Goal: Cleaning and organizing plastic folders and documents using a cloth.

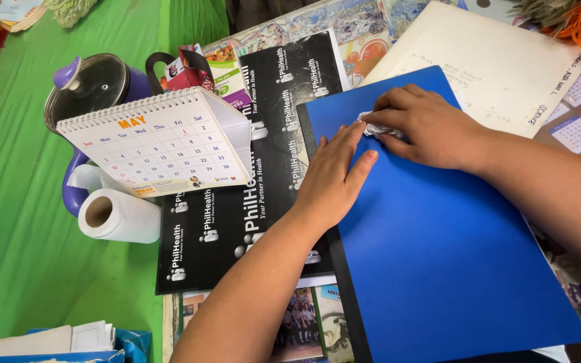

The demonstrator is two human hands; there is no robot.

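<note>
A large blue folder (438, 242) lies across the desk in front of me. My left hand (334, 176) rests flat on its left edge, fingers together, holding it down. My right hand (425, 124) presses a small crumpled white tissue (373, 128) against the folder's upper part, fingers curled over it. The tissue peeks out at the fingertips, right beside my left fingertips.
Black printed folders (237, 222) lie under the blue one. A white desk calendar (159, 144) stands to the left, beside a purple kettle with a glass lid (89, 84) and a paper towel roll (119, 216). A cream folder (506, 60) lies at the back right. Green cloth (15, 202) covers the left.
</note>
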